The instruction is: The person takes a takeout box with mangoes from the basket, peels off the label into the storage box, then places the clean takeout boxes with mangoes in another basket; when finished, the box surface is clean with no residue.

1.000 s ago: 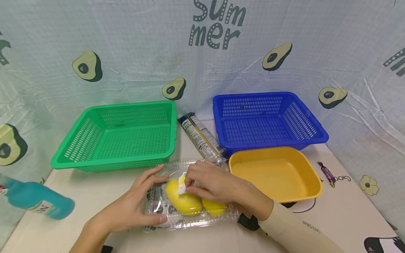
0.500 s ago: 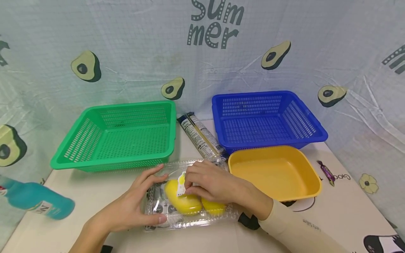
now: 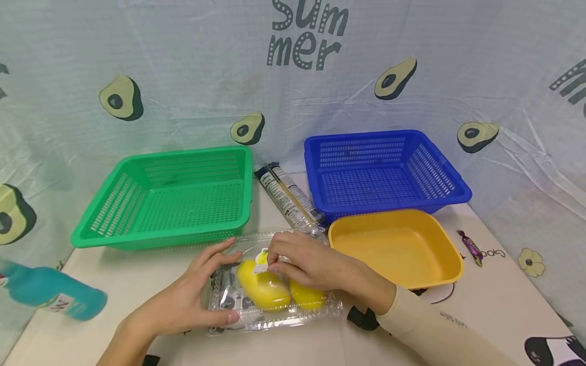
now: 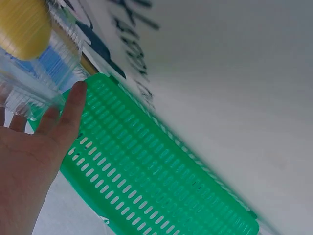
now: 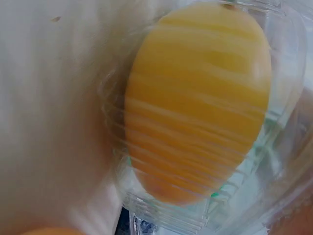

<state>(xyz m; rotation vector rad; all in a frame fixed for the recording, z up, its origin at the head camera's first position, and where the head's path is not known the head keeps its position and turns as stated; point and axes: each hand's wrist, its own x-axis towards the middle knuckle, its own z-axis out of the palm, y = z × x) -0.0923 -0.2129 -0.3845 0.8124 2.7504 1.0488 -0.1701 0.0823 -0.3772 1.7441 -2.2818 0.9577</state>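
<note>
Two yellow mangoes lie in a clear plastic clamshell box at the middle front of the table. A white sticker with a yellow fruit print stands out over the left mango. My right hand pinches it between thumb and fingers, above the lid. At the box's left end my left hand spreads its fingers, the thumb at the front edge and the fingertips along the back. The left wrist view shows those fingers against the plastic. In the right wrist view, a mango fills the middle behind ribbed plastic.
Behind the box stand a green basket and a blue basket. A yellow tray is close on the right. Long packets lie between the baskets. A teal bottle lies at left, a wrapped candy at right.
The sticker's lower edge has lifted and its face has tilted in my right fingers. My left hand keeps its place on the box. The head view has shifted slightly.
</note>
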